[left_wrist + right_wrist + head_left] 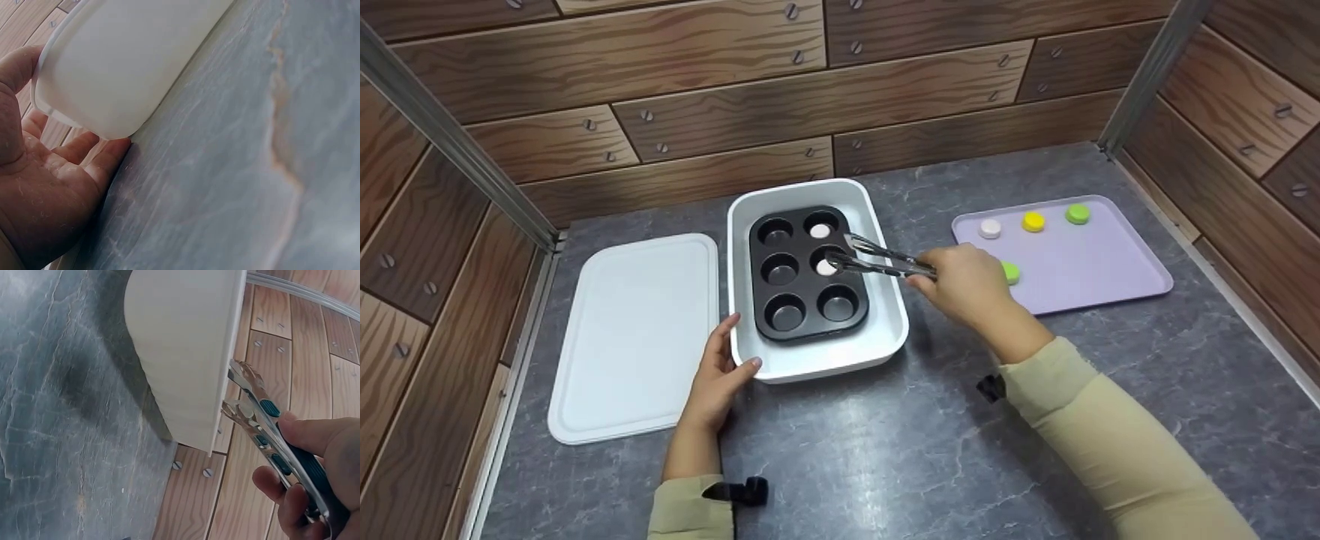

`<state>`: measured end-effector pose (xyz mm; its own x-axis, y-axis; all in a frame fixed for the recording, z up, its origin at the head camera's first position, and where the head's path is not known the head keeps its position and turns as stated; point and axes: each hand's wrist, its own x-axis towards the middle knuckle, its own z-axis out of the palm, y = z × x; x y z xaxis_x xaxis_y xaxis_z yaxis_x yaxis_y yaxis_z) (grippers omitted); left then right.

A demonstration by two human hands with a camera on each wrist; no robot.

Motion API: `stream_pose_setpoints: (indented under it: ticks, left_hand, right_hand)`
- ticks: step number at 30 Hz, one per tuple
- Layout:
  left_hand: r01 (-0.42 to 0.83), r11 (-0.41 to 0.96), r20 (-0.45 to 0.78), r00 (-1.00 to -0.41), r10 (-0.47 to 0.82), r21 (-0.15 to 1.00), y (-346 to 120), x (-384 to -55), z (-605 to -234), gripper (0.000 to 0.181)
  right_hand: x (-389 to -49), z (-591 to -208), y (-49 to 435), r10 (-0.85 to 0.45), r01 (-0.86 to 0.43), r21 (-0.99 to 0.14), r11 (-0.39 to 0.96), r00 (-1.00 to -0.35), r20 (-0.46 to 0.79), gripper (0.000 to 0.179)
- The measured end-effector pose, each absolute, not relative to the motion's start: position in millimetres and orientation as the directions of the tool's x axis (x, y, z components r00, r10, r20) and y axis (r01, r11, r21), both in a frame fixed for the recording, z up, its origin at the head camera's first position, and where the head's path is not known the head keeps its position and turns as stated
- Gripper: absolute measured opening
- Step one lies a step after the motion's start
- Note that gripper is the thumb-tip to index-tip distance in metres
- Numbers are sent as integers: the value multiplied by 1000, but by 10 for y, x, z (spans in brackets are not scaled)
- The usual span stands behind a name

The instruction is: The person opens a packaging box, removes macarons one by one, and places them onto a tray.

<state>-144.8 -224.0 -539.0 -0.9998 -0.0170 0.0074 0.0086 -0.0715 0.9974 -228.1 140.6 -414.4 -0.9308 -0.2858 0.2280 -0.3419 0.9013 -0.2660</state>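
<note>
My right hand (969, 289) grips metal tongs (896, 268) with dark teal grips, seen also in the right wrist view. The tong tips stand apart above the right side of a black muffin tin (804, 322), and nothing shows between them. Inside a white bin (825, 365) sits the tin. Small white round pieces lie in its far right cup (820, 231) and its middle right cup (825, 268); the other cups look bare. At the bin's near left corner, my left hand (720, 379) holds the wall, thumb at the rim and fingers along the outside.
A lilac tray (1080, 262) on the right bears a pale pink piece (990, 228), a yellow piece (1033, 221), a green piece (1078, 214) and another green piece (1011, 272), partly behind my right hand. Left of the bin lies a flat white lid (637, 337). Wood-patterned walls surround the grey table.
</note>
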Motion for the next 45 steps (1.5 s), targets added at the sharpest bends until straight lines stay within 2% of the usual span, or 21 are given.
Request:
stream_pose_setpoints:
  ticks: [17,33,45]
  left_hand:
    - [41,-87,41,-999,5,995,-2243,-1438,-5386,83]
    - [41,-68,41,-999,-4,997,-2256,-1437,-5397,84]
    - [43,-84,43,-999,8,996,-2248,-1434,-5396,83]
  right_hand:
    - [-2499,-4042,1173,-311,-317,-230,920,-948,61,26]
    - [-2677,-3873,979,-356,-351,-184,918,-934,7,25]
    - [-2675,-3985,911,-349,-346,-143,927,-937,5,24]
